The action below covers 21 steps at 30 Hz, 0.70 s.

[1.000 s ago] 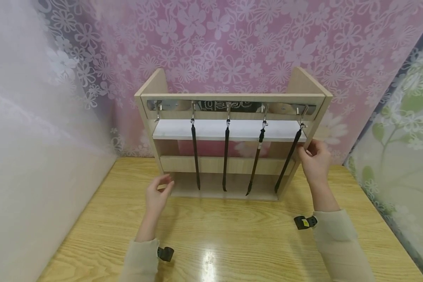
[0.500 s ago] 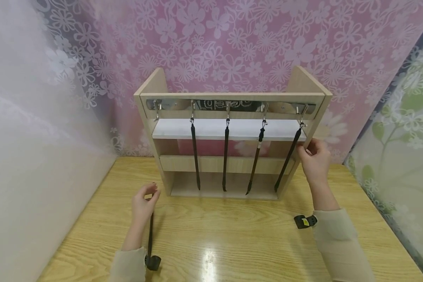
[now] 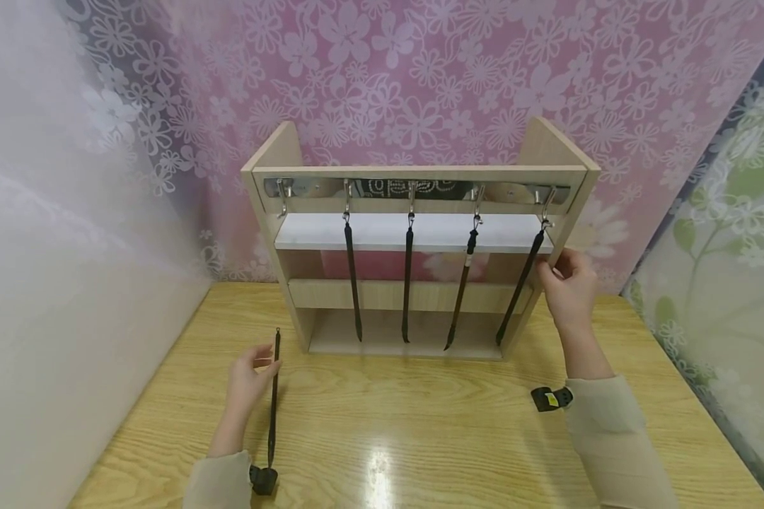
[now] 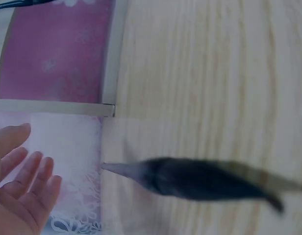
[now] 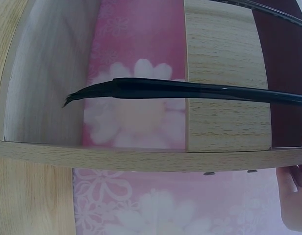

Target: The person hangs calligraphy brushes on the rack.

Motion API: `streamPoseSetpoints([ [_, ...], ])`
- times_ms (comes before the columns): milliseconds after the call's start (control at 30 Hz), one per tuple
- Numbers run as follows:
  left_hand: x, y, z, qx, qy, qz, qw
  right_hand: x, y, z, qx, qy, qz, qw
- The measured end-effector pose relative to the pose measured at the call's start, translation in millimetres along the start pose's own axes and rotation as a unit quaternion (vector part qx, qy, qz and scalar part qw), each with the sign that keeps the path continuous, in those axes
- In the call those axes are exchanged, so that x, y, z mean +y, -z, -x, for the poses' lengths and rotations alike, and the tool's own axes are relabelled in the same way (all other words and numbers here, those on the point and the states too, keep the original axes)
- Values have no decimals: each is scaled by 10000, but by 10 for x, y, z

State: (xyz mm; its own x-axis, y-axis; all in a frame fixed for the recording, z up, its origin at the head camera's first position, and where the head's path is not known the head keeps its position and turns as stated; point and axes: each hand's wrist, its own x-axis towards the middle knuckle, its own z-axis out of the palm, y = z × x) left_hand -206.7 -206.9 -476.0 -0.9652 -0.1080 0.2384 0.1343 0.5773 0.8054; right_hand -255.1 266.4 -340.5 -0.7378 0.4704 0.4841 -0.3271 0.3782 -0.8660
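Note:
A wooden shelf rack (image 3: 382, 296) stands on the table, a metal hook strip (image 3: 318, 187) along its front. Several dark calligraphy brushes (image 3: 407, 283) hang there tip down; the leftmost hook (image 3: 283, 199) is bare. My right hand (image 3: 569, 290) grips the rack's right side panel (image 5: 141, 157), thumb inside, near the rightmost hanging brush (image 5: 151, 89). Another calligraphy brush (image 3: 273, 417) lies on the table at the left. Beside it is my left hand (image 3: 245, 382), fingertips overlapping the handle from above; in the left wrist view its relaxed fingers (image 4: 43, 181) appear apart from the brush.
A white shelf (image 3: 382, 233) crosses the rack behind the hanging brushes. The wooden table (image 3: 433, 424) extends in front of it. Flowered pink cloth (image 3: 407, 78) rises behind, and a pale wall (image 3: 89, 212) borders the table's left side.
My left hand has moved from the rack's lower left corner leftward and toward me, uncovering the brush on the table. My right hand has stayed on the side panel.

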Motion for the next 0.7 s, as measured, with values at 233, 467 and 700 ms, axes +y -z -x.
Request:
streamPoseSetpoints([
  [233, -98, 24, 18, -737, 488, -125, 9960, 23, -4, 0, 32, 26, -34, 10000],
  [467, -159, 21, 30, -757, 670, -304, 9944, 29, -7, 5, 57, 95, -78, 9999],
  [700, -208, 25, 26, -894, 810, -744, 9899, 23, -3, 9, 41, 68, -111, 9999],
])
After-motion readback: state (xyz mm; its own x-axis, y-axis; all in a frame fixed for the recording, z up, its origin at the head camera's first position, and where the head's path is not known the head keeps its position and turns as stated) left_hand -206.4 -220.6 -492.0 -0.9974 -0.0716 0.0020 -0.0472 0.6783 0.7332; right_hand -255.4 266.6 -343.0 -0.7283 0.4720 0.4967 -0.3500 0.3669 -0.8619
